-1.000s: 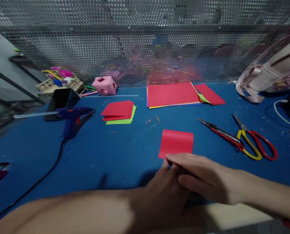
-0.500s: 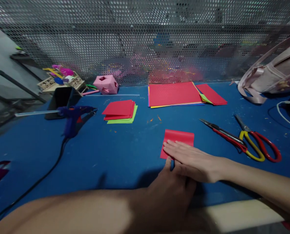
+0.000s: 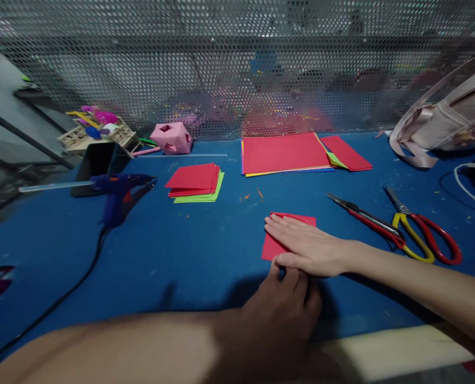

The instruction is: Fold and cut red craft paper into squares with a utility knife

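A small piece of red paper (image 3: 272, 247), folded over on itself, lies on the blue table in front of me. My right hand (image 3: 307, 240) is flat on it, fingers stretched out to the left along the fold near its far edge. At the paper's near edge, my left hand (image 3: 287, 296) is closed with fingers curled, pinching the edge; part of this grip is hidden under my right thumb. Right of the paper lie a utility knife (image 3: 367, 221) and scissors (image 3: 421, 229) with red and yellow handles.
Red and green paper squares (image 3: 195, 180) are stacked to the left. Larger coloured sheets (image 3: 285, 153) lie at the back, before a perforated metal panel (image 3: 221, 64). A blue glue gun (image 3: 115, 200) with a cord, a phone (image 3: 95, 165), a pink paper ball (image 3: 172, 138) and a bag (image 3: 445, 125) surround the area.
My right hand has slid away from me over the paper, and the raised curl at its far edge is now pressed flat. My left hand has stayed at the near edge.
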Demonstrator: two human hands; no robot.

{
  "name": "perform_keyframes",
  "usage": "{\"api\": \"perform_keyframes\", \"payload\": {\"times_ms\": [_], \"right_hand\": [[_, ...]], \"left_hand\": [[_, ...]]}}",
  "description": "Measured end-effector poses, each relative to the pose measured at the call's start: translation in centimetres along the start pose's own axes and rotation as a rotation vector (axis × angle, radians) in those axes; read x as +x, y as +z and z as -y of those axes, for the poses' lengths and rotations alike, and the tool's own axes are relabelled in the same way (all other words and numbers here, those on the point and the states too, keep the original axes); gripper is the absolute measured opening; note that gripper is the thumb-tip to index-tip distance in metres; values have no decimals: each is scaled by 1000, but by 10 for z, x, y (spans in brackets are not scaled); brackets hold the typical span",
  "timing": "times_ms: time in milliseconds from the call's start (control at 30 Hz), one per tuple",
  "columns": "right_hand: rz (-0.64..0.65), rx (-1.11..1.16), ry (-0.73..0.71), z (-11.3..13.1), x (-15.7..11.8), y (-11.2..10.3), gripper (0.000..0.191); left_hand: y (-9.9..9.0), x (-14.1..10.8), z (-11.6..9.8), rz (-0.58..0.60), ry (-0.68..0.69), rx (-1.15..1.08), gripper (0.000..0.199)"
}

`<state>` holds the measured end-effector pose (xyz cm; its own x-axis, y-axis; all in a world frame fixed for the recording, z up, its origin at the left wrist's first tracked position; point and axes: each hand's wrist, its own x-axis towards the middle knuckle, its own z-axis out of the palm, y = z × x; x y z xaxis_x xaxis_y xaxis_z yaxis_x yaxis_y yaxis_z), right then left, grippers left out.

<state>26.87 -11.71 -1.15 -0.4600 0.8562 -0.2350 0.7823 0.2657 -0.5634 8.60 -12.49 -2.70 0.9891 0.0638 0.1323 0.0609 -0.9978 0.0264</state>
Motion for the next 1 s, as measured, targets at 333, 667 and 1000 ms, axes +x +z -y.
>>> {"api": "perform_keyframes", "payload": {"times_ms": [333, 667, 1000], "right_hand": [[-94, -108, -110, -13, -22, 6, 74], [-104, -301, -135, -27, -20, 4, 76], [-82, -372, -192, -30, 1, -4, 81]], "left_hand": [[1, -1, 2, 59, -1, -46, 88], [-1, -1, 1, 76, 1, 16, 90], [3, -3, 2, 2, 5, 68, 91]]}}
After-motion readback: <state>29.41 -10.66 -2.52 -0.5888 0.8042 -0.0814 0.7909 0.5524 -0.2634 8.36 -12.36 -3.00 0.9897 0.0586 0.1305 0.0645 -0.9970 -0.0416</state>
